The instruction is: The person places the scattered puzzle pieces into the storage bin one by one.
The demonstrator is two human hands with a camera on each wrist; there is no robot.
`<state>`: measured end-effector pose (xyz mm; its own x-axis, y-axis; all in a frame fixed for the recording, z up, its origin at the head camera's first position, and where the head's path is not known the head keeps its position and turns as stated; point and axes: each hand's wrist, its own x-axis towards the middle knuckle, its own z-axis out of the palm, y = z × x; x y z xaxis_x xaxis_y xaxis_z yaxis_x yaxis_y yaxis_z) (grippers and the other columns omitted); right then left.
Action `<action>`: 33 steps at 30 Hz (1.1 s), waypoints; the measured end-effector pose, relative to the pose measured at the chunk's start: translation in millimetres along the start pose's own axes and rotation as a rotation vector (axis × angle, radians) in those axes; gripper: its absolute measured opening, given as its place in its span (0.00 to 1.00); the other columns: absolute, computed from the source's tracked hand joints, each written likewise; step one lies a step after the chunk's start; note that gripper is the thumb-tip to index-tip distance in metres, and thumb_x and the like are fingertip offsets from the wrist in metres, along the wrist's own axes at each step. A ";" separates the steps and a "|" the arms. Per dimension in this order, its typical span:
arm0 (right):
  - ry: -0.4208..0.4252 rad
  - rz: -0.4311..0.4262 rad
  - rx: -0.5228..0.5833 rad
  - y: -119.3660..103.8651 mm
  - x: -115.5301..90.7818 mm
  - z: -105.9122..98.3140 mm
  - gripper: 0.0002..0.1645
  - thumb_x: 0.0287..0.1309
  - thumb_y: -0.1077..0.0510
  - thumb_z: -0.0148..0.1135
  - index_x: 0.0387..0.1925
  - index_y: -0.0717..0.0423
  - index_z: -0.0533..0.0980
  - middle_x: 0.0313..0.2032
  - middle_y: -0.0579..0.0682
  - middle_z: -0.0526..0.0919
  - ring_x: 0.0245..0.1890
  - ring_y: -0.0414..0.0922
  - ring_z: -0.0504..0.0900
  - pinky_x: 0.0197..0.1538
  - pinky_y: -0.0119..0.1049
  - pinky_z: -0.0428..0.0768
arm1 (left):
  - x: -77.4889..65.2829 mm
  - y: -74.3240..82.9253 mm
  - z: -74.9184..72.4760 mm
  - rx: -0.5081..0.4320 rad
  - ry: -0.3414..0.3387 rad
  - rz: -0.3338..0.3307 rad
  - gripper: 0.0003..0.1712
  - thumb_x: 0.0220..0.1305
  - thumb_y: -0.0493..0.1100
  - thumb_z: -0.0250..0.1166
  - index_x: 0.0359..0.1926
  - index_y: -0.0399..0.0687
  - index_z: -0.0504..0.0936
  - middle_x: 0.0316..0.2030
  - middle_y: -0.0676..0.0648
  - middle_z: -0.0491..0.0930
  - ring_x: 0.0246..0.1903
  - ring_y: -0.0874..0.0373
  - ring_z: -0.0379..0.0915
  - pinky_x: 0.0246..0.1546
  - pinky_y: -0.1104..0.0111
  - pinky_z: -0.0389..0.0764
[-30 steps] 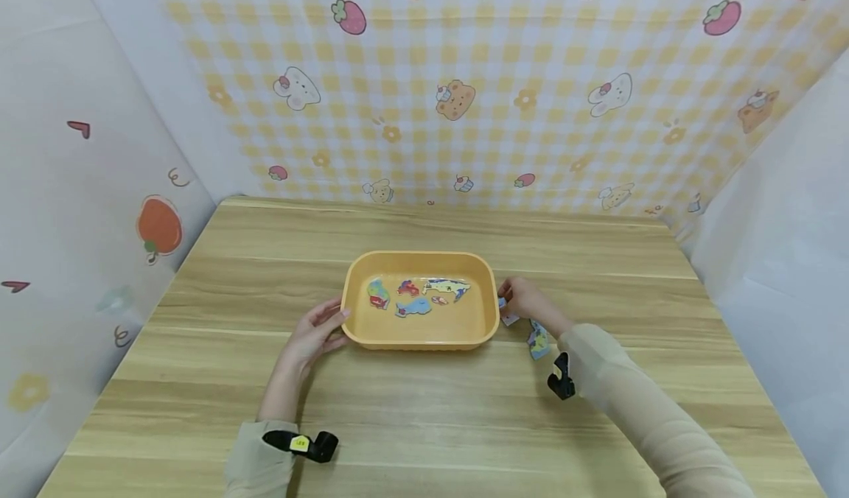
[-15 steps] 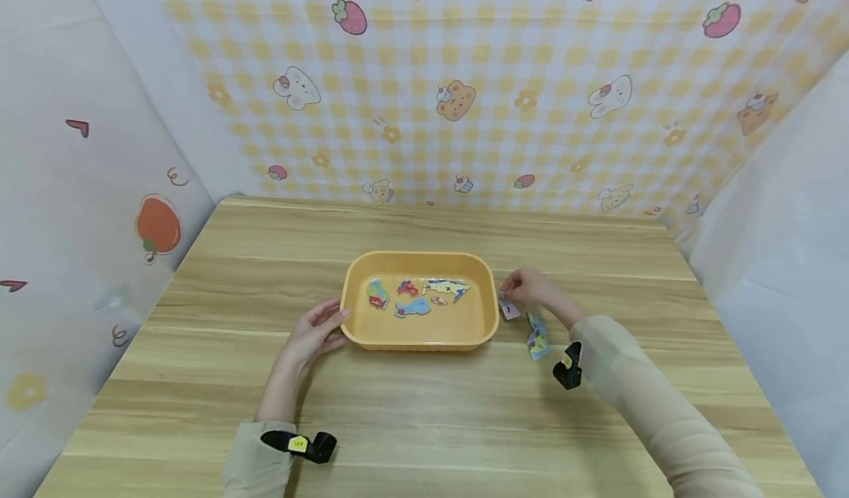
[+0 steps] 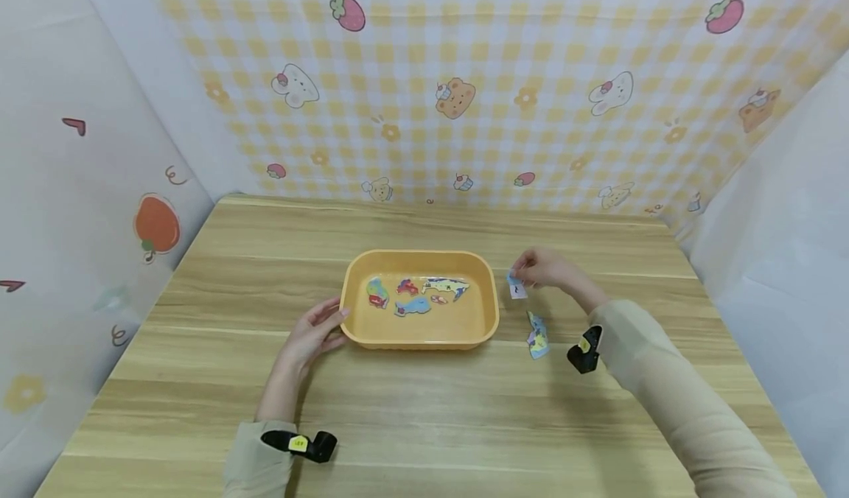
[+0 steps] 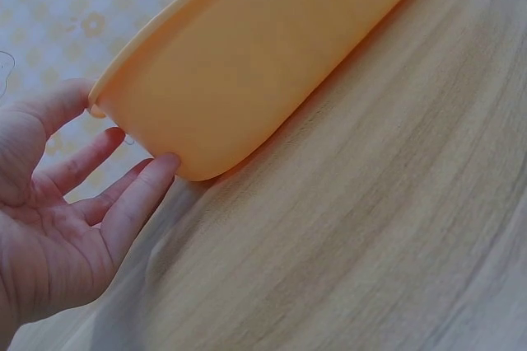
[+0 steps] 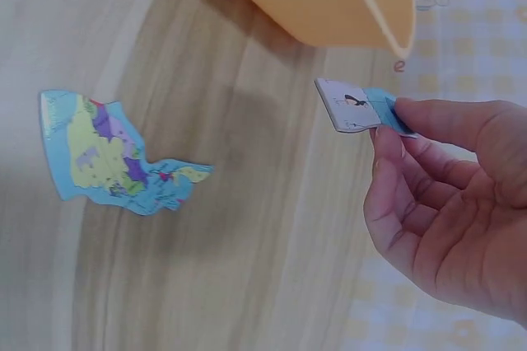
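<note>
My right hand (image 3: pixel 544 268) pinches a small white and blue puzzle piece (image 5: pixel 358 106) between thumb and fingertips, off the right side of the yellow tray (image 3: pixel 418 336). A small dark figure is printed on its white part. My left hand (image 4: pixel 70 203) holds the tray's left end, thumb over the rim and fingertips against the outer wall. On the table, nearer me than my right hand, lies a map-printed puzzle piece (image 5: pixel 107 153) in blue, yellow and purple. Inside the tray several puzzle pieces lie apart, among them a blue whale-shaped one (image 3: pixel 413 306) and a long pale-yellow one (image 3: pixel 447 286).
The tray stands on a wood-grain table (image 3: pixel 424 424). A yellow checked cloth (image 3: pixel 398 100) hangs behind the table's back edge, and white cloths hang at both sides. Each forearm wears a black wrist camera (image 3: pixel 584 351) over a beige sleeve.
My right hand has moved back and to the right, away from the tray's side, carrying the white and blue puzzle piece. The left hand and tray stay in place.
</note>
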<state>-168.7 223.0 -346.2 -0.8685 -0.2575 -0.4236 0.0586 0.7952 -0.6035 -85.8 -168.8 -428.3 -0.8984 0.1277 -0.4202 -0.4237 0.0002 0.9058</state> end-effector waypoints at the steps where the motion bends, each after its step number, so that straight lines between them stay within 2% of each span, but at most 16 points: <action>1: -0.002 -0.001 -0.002 -1.2 -0.4 -1.2 0.16 0.61 0.58 0.53 0.42 0.69 0.72 0.31 0.53 0.79 0.32 0.43 0.77 0.39 0.37 0.82 | 0.1 0.1 0.2 0.002 0.002 -0.002 0.36 0.63 0.50 0.58 0.67 0.43 0.56 0.65 0.39 0.59 0.46 0.62 0.74 0.47 0.71 0.80; 9: 0.005 -0.018 0.009 -8.9 -3.1 -9.2 0.16 0.62 0.58 0.52 0.43 0.70 0.72 0.34 0.57 0.81 0.33 0.44 0.78 0.38 0.36 0.81 | 0.2 0.9 2.6 0.003 0.003 -0.008 0.36 0.62 0.51 0.58 0.67 0.43 0.56 0.65 0.39 0.59 0.45 0.63 0.74 0.47 0.71 0.81; 13: 0.014 -0.041 -0.001 -13.6 -4.3 -12.1 0.16 0.62 0.60 0.52 0.43 0.71 0.72 0.36 0.60 0.81 0.34 0.47 0.80 0.38 0.36 0.82 | 1.1 0.6 2.4 0.000 -0.002 -0.006 0.36 0.63 0.50 0.58 0.67 0.43 0.56 0.65 0.39 0.58 0.46 0.63 0.73 0.47 0.72 0.80; 18: 0.023 -0.077 -0.003 -22.7 -3.7 -14.0 0.15 0.62 0.62 0.52 0.43 0.72 0.72 0.37 0.63 0.81 0.35 0.49 0.80 0.39 0.38 0.83 | 1.0 1.8 1.1 -0.007 0.000 -0.009 0.36 0.63 0.49 0.58 0.67 0.42 0.55 0.66 0.38 0.57 0.48 0.61 0.73 0.46 0.72 0.80; 22: 0.019 -0.097 -0.020 -30.6 -2.9 -15.4 0.14 0.62 0.63 0.52 0.43 0.72 0.73 0.37 0.64 0.81 0.34 0.47 0.80 0.39 0.39 0.83 | 1.3 1.5 0.1 -0.005 0.002 -0.008 0.36 0.63 0.49 0.58 0.67 0.42 0.56 0.66 0.39 0.58 0.47 0.61 0.73 0.47 0.72 0.80; 27: 0.001 -0.097 -0.033 -36.4 -2.3 -16.5 0.14 0.62 0.63 0.52 0.43 0.72 0.73 0.37 0.64 0.81 0.35 0.49 0.80 0.38 0.36 0.82 | 0.7 2.0 -0.3 -0.007 -0.007 0.005 0.36 0.63 0.50 0.58 0.67 0.42 0.56 0.66 0.38 0.57 0.45 0.63 0.74 0.46 0.72 0.81; 33: -0.026 -0.095 -0.039 -46.7 2.2 -14.3 0.14 0.63 0.62 0.51 0.44 0.70 0.73 0.39 0.63 0.81 0.40 0.52 0.80 0.45 0.42 0.82 | 1.5 1.5 -1.4 -0.013 -0.005 -0.001 0.37 0.62 0.50 0.58 0.67 0.42 0.55 0.66 0.38 0.57 0.46 0.63 0.72 0.46 0.73 0.80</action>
<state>-180.4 193.2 -309.3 -0.8559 -0.3465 -0.3839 -0.0426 0.7871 -0.6153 -88.0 -170.0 -427.7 -0.8975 0.1332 -0.4204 -0.4257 -0.0128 0.9048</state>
